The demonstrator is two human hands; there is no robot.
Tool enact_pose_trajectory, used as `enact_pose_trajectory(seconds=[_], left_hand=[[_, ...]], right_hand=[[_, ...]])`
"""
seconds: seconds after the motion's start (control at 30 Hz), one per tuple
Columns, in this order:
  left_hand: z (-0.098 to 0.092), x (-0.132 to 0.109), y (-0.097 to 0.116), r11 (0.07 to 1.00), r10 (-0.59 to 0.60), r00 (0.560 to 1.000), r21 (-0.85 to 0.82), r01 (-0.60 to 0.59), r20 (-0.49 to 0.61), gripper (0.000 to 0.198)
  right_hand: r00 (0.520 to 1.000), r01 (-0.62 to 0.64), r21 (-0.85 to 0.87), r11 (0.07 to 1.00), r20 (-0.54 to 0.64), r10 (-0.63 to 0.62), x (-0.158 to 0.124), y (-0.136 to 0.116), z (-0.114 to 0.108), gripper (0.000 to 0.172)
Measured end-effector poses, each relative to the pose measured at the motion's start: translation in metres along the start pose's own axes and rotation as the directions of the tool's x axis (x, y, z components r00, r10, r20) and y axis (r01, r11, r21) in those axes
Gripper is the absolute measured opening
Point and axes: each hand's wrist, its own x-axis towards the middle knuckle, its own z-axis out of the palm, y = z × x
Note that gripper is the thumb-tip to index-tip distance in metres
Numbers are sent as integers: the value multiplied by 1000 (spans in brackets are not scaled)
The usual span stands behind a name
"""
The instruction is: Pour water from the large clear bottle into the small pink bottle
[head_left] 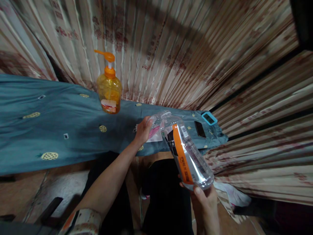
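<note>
My right hand (204,195) is closed around the lower end of a large clear plastic bottle (187,156) with an orange, black and silver label. The bottle is tilted, its uncapped-looking mouth pointing up and away from me. Close to that mouth, my left hand (143,130) grips a clear plastic piece (155,121). Its exact kind is hard to make out, and the fingers hide part of it. Under and behind it lies a white and pink item (155,137), partly covered.
An orange pump bottle (111,91) with some amber liquid stands on the teal pineapple-print cloth (73,130). A dark phone (200,129) and a blue-framed digital timer (209,118) lie at the right end. Pleated curtains (156,49) hang behind and to the right.
</note>
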Motion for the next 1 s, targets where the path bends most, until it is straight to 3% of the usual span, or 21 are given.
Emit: enact_pose_trajectory(seconds=[0.23, 0.43, 1.0], left_hand=[[0, 0, 1, 999, -29, 999, -26, 29, -15, 34], [0, 0, 2, 999, -32, 999, -27, 32, -23, 32], [2, 1, -1, 999, -20, 1000, -51, 19, -21, 35]], right_hand=[[997, -65, 17, 998, 48, 64, -4, -4, 0, 92], [995, -94, -1, 996, 42, 94, -5, -5, -1, 86], [999, -5, -82, 997, 32, 8, -2, 2, -6, 77]])
